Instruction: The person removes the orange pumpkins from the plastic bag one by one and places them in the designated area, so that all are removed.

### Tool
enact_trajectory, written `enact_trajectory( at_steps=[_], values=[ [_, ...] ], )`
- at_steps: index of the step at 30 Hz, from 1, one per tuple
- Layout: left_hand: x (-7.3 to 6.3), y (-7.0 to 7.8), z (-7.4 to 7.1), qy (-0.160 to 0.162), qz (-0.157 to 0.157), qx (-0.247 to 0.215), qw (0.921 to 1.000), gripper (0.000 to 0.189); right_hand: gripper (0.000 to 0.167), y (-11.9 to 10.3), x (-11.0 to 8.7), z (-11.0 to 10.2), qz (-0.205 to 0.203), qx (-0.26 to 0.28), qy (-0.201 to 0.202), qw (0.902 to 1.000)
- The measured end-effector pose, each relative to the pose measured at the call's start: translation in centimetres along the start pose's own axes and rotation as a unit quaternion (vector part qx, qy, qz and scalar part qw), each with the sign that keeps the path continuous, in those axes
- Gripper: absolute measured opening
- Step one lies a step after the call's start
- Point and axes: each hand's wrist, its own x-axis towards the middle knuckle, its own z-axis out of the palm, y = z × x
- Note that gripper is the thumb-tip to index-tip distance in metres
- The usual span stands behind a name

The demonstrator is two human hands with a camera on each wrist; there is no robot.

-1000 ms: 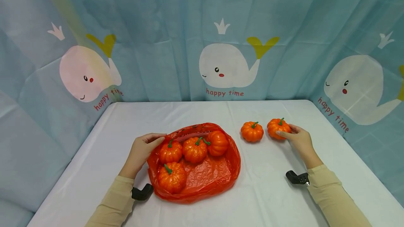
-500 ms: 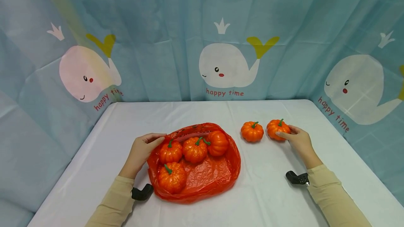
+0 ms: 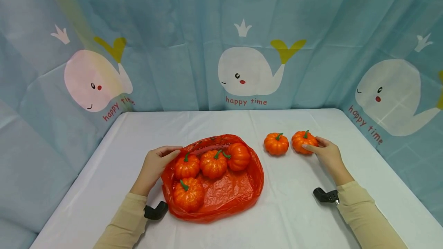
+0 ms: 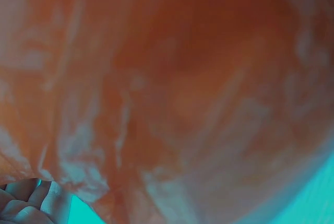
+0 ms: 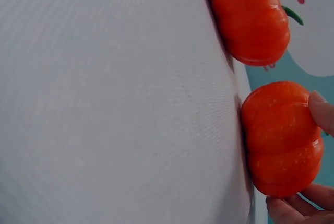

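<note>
A red plastic bag (image 3: pixel 232 191) lies wide-mouthed on the table, several small orange pumpkins with green stems inside it. My left hand (image 3: pixel 156 164) pinches the bag's rim at its far left corner; in the left wrist view the bag (image 4: pixel 172 98) fills most of the picture and only a bit of the hand (image 4: pixel 26 203) shows. Right of the bag, my right hand (image 3: pixel 328 155) holds a pumpkin (image 3: pixel 303 142) at its right side, thumb in front and fingers behind. Another pumpkin (image 3: pixel 276 144) sits just left of it, a small gap apart; it also appears above the held pumpkin (image 5: pixel 282 140) in the right wrist view.
A white cloth covers the table (image 3: pixel 294 210). Blue curtains (image 3: pixel 194 68) printed with whales hang behind it and along both sides. A black curved piece sticks out at each wrist, the left one (image 3: pixel 156 211) close to the bag and the right one (image 3: pixel 326 195) over the table.
The pumpkin in my right hand has shifted slightly left, towards the other loose one. My left hand and the bag have stayed in place.
</note>
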Motion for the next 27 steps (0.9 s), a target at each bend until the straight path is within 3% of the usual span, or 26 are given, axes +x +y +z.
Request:
enact_trajectory(
  at_steps=[6,16,27],
  values=[
    [0.1,0.0,0.0,0.001,-0.001,0.000,1.0000,0.046,0.088,-1.0,-1.3,-0.2,-0.021,0.013,0.018,0.9995],
    [0.0,-0.2,-0.1,-0.002,0.000,-0.002,1.0000,0.047,0.077,-4.6,-5.8,0.6,-0.117,0.033,0.054,0.9911],
    [0.1,-0.1,-0.1,-0.003,0.003,-0.001,1.0000,0.047,0.074,-7.0,-8.8,3.5,-0.187,0.039,-0.038,0.9809]
  ],
)
